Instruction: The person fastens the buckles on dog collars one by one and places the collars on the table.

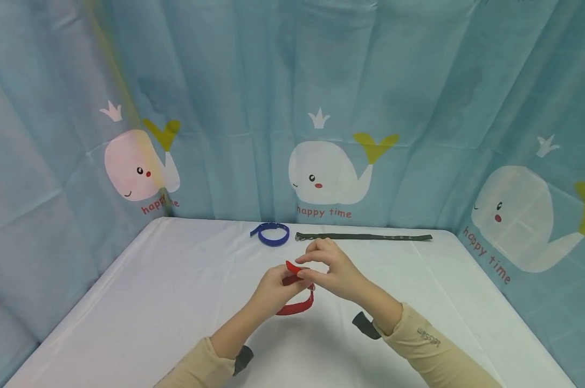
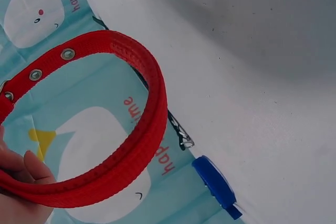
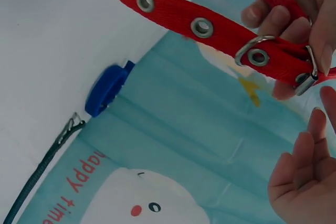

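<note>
You've got the red collar (image 1: 296, 302) pinched in both hands above the white table (image 1: 151, 302), left hand (image 1: 273, 288) gripping the loop at 9 o'clock, right hand (image 1: 333, 272) pinching its buckle end at 3 o'clock.

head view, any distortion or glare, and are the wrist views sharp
Head view: wide-angle bend at the edges, a yellowish streak of glare top left, soft shadows on the table. Left wrist view: red collar sharp, table shaded grey at top. Right wrist view: buckle crisp, near fingers slightly soft.
</note>
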Demonstrator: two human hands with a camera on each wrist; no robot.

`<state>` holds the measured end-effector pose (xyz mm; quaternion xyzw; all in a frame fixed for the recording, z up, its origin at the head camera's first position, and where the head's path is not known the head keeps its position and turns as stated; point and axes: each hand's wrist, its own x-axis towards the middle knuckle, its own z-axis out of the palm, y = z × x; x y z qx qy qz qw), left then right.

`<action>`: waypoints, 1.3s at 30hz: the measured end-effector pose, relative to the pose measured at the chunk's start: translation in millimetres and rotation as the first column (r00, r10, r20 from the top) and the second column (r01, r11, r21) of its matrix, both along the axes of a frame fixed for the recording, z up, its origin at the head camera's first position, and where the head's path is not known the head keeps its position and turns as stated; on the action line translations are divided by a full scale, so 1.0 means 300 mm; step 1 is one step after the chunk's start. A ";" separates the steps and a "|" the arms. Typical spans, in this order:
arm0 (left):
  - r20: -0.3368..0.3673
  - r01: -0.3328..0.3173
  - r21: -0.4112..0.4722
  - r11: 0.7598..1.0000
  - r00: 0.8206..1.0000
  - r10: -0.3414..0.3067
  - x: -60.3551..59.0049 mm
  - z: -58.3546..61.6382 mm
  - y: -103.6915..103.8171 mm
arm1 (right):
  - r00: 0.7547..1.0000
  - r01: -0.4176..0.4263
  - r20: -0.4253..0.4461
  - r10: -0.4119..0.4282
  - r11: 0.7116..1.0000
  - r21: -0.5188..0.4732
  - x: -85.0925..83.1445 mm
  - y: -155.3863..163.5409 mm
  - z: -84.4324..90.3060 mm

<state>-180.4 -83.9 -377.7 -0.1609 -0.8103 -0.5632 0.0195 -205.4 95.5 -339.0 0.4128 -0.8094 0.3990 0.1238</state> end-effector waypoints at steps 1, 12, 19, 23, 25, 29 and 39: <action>0.001 0.003 -0.005 1.000 1.000 -0.003 0.001 0.000 0.002 | 1.000 -0.002 0.006 0.001 1.000 0.016 0.001 -0.003 0.004; 0.041 0.074 -0.017 0.997 0.996 -0.073 0.004 -0.001 0.006 | 0.982 -0.050 0.180 0.053 0.999 -0.019 -0.009 -0.006 -0.002; 0.095 0.060 -0.036 0.998 0.994 -0.057 -0.007 -0.003 0.001 | 0.916 -0.077 0.378 0.132 0.984 -0.159 -0.007 0.003 -0.006; 0.152 0.053 -0.033 0.998 0.987 -0.048 -0.014 -0.007 -0.004 | 0.897 -0.087 0.405 0.175 0.970 -0.227 -0.014 0.016 -0.016; 0.199 0.047 -0.016 0.999 0.979 -0.043 -0.016 -0.006 -0.009 | 0.900 -0.084 0.401 0.171 0.971 -0.224 -0.017 0.026 -0.019; 0.284 0.058 0.066 0.996 0.956 -0.074 -0.017 -0.001 -0.022 | 0.911 -0.084 0.383 0.154 0.977 -0.194 -0.022 0.051 -0.023; 0.361 0.034 0.077 0.996 0.931 -0.059 -0.015 -0.005 -0.026 | 0.885 -0.172 0.399 0.239 0.965 -0.197 -0.034 0.078 -0.034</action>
